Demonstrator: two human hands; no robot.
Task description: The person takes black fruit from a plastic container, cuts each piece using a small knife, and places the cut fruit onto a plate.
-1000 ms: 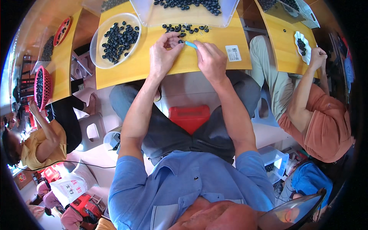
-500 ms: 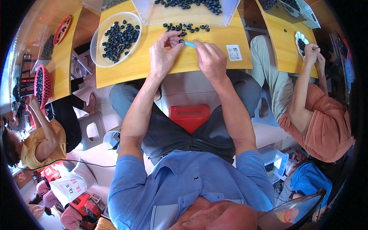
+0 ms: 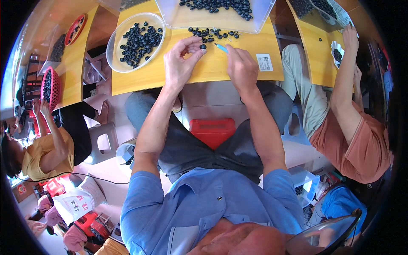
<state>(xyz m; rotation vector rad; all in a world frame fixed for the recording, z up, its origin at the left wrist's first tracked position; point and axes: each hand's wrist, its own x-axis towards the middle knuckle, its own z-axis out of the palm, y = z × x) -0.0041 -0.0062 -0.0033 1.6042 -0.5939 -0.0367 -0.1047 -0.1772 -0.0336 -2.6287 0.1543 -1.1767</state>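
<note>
Thumb and fingers of the left hand clamp a round, blue-black berry-like piece over a yellow wood-grained tabletop; the right hand grips a slim, pale-blue, dark-tipped tool nearby, fingers together.

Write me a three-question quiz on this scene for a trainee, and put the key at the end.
1. Multiple choice: what does the right hand hold?
a) a white card
b) a light-blue tool
c) nothing

2. True or false: the tool's tip is apart from the dark round piece in the left hand.

3. Short answer: what shape is the clear container at the left end of the table under the hands?

Key: 1. b; 2. true; 3. round
</note>
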